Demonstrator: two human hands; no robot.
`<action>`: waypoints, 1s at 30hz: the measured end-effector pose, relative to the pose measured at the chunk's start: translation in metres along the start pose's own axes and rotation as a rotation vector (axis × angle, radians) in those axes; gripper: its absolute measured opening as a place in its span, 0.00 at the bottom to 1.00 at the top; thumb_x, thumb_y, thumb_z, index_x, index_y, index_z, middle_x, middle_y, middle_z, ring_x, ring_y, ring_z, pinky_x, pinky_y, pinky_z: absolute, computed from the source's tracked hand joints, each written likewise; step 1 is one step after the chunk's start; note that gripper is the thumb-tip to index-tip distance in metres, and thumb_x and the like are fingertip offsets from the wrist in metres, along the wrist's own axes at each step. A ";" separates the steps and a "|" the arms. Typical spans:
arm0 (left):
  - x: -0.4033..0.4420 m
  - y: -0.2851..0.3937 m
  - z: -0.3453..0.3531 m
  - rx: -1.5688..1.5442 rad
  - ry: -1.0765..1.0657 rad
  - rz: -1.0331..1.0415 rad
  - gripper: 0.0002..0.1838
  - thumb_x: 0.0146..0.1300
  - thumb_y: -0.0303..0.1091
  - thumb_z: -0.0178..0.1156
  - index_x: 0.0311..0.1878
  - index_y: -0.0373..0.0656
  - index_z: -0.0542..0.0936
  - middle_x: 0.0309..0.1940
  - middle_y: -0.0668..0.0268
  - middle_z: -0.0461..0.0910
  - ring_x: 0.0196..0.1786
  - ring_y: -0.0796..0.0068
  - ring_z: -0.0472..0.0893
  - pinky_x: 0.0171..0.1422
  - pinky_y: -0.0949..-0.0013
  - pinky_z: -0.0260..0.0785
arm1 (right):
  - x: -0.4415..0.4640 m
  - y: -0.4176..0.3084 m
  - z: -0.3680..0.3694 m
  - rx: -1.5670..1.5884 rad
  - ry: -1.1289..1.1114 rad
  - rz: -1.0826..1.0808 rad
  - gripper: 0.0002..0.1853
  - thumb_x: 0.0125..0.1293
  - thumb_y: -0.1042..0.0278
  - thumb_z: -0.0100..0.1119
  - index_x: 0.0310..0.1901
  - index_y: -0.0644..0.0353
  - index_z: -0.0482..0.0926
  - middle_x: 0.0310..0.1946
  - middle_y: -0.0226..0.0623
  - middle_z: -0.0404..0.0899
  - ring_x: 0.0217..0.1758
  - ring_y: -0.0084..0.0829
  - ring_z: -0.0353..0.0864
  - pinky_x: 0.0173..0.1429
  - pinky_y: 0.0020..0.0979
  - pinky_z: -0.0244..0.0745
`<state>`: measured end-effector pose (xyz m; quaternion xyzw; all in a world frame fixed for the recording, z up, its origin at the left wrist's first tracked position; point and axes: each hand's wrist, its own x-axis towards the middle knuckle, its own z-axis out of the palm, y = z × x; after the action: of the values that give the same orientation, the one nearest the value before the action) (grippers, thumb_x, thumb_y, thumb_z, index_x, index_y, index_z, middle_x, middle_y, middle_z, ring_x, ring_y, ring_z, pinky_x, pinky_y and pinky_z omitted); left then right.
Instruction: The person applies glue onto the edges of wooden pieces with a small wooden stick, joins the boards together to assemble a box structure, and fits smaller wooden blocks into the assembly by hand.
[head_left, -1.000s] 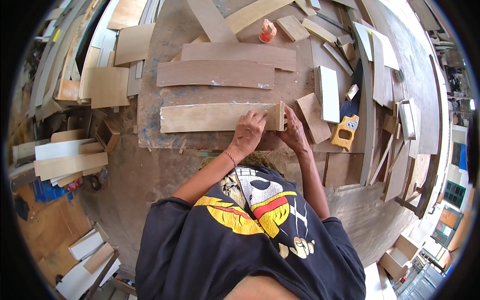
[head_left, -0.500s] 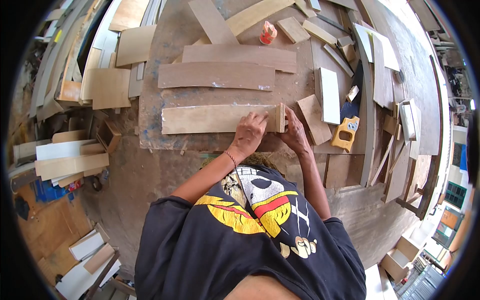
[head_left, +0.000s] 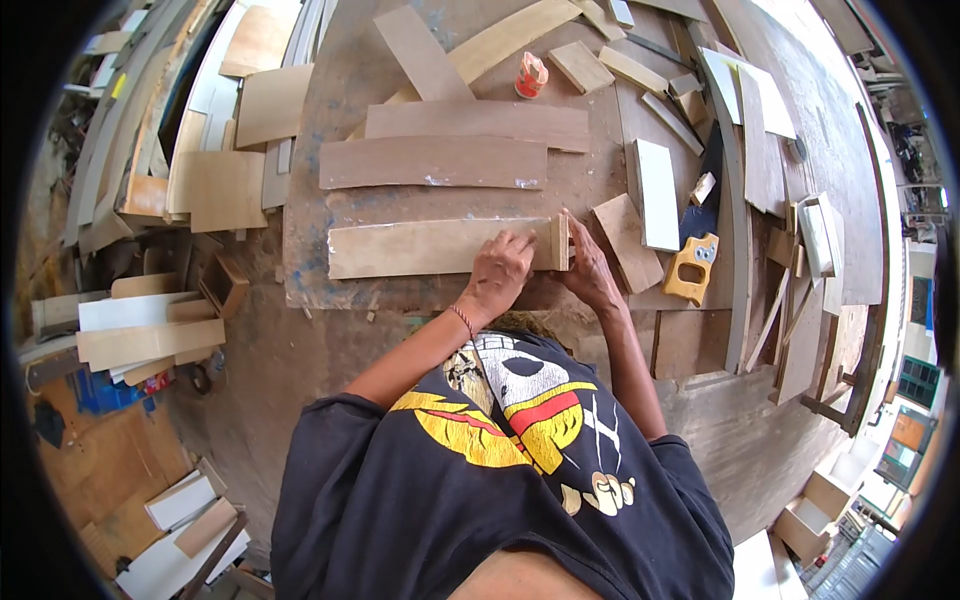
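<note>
A pale plywood board lies lengthwise near the front of the worktable. Across its right end stands a short wooden strip. My left hand rests on the board just left of the strip, its fingers bent and close together, holding the board. Against the strip's outer side lies my right hand, fingers running along it and gripping it at the board's end. The undersides of both hands are hidden.
Brown boards lie beyond the work. A red-and-white cup stands farther back. To the right are a wood piece, a white panel and a handsaw with a yellow handle. Stacked panels stand at left.
The view has shifted slightly, so the table sits a little lower. My right hand's fingers lie straighter along the strip; my left hand stays on the board.
</note>
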<state>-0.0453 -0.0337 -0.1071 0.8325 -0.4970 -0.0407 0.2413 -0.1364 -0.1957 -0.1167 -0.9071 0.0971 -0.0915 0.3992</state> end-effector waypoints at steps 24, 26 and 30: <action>0.060 -0.193 -0.109 0.414 0.223 -0.963 0.31 0.56 0.32 0.59 0.64 0.45 0.64 0.60 0.49 0.67 0.63 0.54 0.67 0.64 0.50 0.59 | 0.146 0.029 0.008 0.283 0.123 0.488 0.18 0.55 0.72 0.61 0.48 0.67 0.74 0.37 0.43 0.81 0.41 0.33 0.81 0.45 0.31 0.76; 0.043 -0.224 -0.114 0.389 0.226 -1.118 0.30 0.57 0.34 0.59 0.64 0.44 0.64 0.60 0.49 0.67 0.64 0.53 0.66 0.64 0.50 0.59 | 0.148 0.029 0.010 0.359 0.105 0.564 0.19 0.53 0.73 0.63 0.48 0.67 0.74 0.36 0.42 0.81 0.39 0.31 0.81 0.42 0.30 0.77; 0.021 -0.251 -0.108 0.136 0.231 -1.104 0.28 0.60 0.36 0.57 0.63 0.38 0.64 0.57 0.47 0.70 0.61 0.50 0.70 0.62 0.52 0.63 | 0.149 0.044 0.014 0.381 0.158 0.566 0.21 0.50 0.79 0.63 0.48 0.67 0.72 0.34 0.38 0.80 0.37 0.25 0.79 0.38 0.25 0.76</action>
<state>0.2010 0.0857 -0.1189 0.9816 0.0399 -0.0374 0.1827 0.0066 -0.2519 -0.1455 -0.7435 0.3568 -0.0637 0.5620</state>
